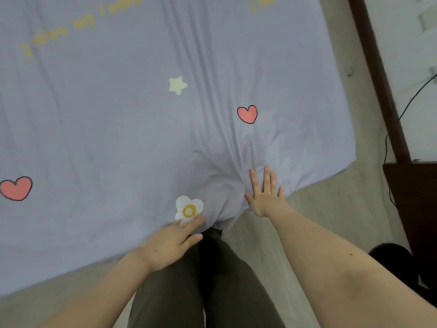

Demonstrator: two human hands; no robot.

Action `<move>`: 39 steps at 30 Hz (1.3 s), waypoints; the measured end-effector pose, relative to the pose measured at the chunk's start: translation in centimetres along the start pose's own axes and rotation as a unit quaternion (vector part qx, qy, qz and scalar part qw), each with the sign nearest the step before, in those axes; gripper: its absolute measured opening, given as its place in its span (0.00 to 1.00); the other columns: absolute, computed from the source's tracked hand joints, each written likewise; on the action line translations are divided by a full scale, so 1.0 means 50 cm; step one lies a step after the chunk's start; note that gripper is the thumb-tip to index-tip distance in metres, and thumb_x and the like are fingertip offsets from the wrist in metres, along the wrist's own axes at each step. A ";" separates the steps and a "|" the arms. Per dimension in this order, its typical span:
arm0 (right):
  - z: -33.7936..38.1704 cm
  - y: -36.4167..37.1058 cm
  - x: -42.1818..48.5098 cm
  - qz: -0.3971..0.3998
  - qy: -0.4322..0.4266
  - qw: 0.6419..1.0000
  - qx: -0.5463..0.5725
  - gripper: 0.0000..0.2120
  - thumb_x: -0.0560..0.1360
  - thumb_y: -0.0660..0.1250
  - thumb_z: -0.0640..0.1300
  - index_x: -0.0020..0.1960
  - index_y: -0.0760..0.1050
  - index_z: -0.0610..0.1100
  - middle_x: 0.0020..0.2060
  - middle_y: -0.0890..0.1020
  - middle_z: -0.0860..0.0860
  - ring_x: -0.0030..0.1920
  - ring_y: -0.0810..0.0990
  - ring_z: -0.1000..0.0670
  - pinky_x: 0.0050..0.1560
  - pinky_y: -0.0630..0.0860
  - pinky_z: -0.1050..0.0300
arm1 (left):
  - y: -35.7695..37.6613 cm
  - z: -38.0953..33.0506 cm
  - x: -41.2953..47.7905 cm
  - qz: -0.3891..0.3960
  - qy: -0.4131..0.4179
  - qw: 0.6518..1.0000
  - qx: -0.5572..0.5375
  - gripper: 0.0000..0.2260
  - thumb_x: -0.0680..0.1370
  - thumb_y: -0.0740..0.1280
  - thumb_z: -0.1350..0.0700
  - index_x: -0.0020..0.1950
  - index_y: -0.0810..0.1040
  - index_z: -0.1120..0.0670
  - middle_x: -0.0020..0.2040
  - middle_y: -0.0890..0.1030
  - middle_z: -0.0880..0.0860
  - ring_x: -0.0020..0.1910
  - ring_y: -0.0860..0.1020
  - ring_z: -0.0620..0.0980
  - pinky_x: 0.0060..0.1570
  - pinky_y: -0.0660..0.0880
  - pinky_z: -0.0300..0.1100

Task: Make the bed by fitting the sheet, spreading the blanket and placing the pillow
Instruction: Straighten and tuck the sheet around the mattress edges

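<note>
Lilac sheet [118, 126] on bed, concrete floor [331, 221] beside

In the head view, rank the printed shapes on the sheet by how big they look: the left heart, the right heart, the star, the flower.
1. left heart
2. flower
3. right heart and star: look alike, and lie farther from the camera, so unsure.

Lilac printed sheet [118, 126] spread flat; wrinkled
</note>
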State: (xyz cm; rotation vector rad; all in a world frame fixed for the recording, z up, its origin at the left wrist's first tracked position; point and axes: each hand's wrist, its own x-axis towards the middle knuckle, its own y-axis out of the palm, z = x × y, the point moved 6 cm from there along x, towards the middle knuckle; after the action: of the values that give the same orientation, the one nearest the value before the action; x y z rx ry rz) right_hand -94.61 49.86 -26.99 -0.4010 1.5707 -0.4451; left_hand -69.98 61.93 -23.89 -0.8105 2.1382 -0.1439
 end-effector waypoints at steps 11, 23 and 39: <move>-0.016 0.013 0.020 0.011 -0.054 0.998 -0.033 0.33 0.79 0.39 0.65 0.60 0.12 0.61 0.60 0.12 0.49 0.61 0.13 0.46 0.65 0.22 0.37 | 0.007 -0.074 0.105 0.003 -0.102 0.991 0.083 0.33 0.79 0.52 0.35 0.77 0.39 0.41 0.75 0.30 0.43 0.75 0.33 0.45 0.74 0.42 0.58; -0.221 -0.164 0.019 -0.175 -0.305 0.931 0.103 0.29 0.77 0.61 0.38 0.76 0.60 0.45 0.74 0.62 0.42 0.73 0.62 0.41 0.73 0.60 0.46 | 0.103 -0.174 0.175 -0.153 -0.321 0.934 -0.032 0.31 0.77 0.54 0.33 0.77 0.47 0.37 0.78 0.33 0.49 0.78 0.39 0.53 0.72 0.47 0.64; -0.636 -0.245 0.193 -0.130 0.091 0.740 0.654 0.13 0.73 0.72 0.36 0.35 0.70 0.44 0.24 0.77 0.54 0.25 0.76 0.59 0.28 0.75 0.68 | 0.072 -0.361 0.271 -0.441 -0.342 0.815 -0.154 0.35 0.78 0.56 0.36 0.79 0.41 0.42 0.79 0.38 0.42 0.78 0.38 0.45 0.72 0.36 0.55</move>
State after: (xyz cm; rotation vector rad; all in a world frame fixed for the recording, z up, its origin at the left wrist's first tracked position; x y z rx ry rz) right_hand -127.00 35.60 -28.01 0.5564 1.0150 -1.6882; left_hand -91.22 53.65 -22.42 -1.7052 0.9904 0.0291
